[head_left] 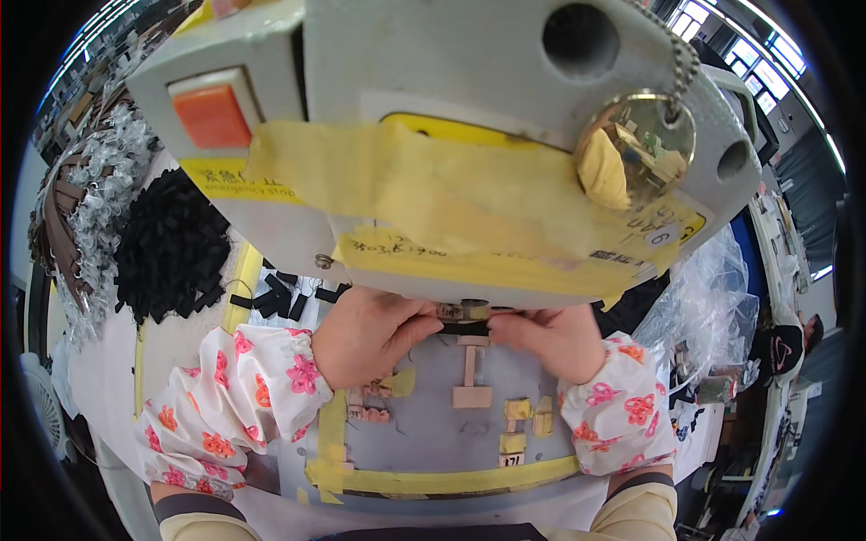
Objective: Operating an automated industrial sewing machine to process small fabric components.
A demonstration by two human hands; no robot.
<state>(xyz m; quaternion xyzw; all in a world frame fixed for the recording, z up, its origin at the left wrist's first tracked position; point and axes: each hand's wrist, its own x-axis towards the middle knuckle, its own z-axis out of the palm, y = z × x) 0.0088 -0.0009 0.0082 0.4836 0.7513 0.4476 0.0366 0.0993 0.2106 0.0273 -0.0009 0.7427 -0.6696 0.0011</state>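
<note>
Under the head of a grey industrial sewing machine (505,54), a short black fabric strip (464,329) lies stretched between my two hands. My left hand (368,334) pinches its left end between thumb and fingers. At the other end my right hand (557,343) grips the strip, its fingertips partly hidden by the machine head. Just below the strip, a pale T-shaped guide piece (470,397) is fixed to the grey work plate (433,442). The needle area is mostly hidden behind the machine head.
Loose black strips (275,298) lie left of my left hand, with a large heap of black pieces (171,243) beyond. Yellow tape (442,481) edges the plate. Clear plastic wrapping (713,298) sits at the right. A metal disc (636,149) hangs from a chain on the machine.
</note>
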